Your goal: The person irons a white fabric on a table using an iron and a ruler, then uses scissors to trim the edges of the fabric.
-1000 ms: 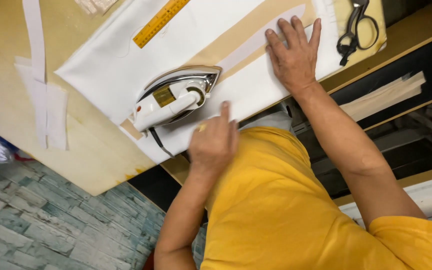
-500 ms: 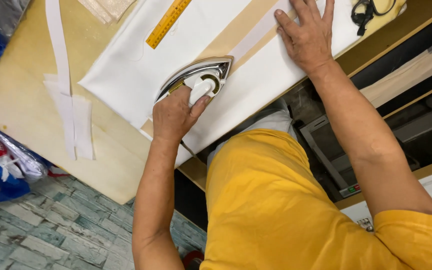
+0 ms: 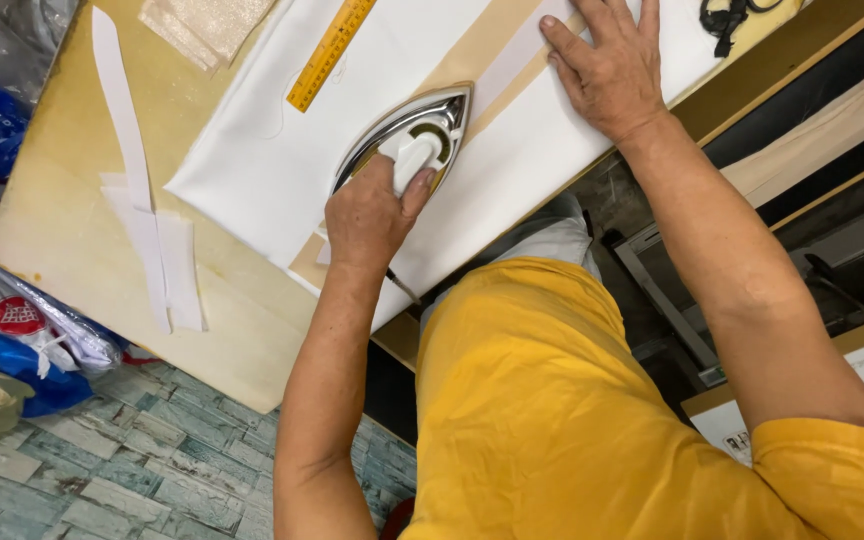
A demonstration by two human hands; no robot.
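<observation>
Since the earlier frame, the left hand (image 3: 370,212) has slid forward along the table with the chrome-bodied electric iron with a white handle (image 3: 407,140), and the iron's tip now reaches farther up the tan strip. Nearest the wearer's yellow shirt (image 3: 542,400), that hand's fingers are curled tight around the white handle, pressing the iron flat onto the white rectangular cloth (image 3: 262,160) where the long tan paper strip (image 3: 472,55) crosses it. Its dark cord (image 3: 400,285) trails back toward the body. Farther along, the right hand (image 3: 607,65) lies palm down with fingers spread, holding the cloth and strip flat. Beyond the iron, a yellow ruler (image 3: 330,52) rests on the cloth. To the side, narrow white fabric strips (image 3: 142,220) lie on the pale wooden tabletop (image 3: 62,200), well apart from the iron.
</observation>
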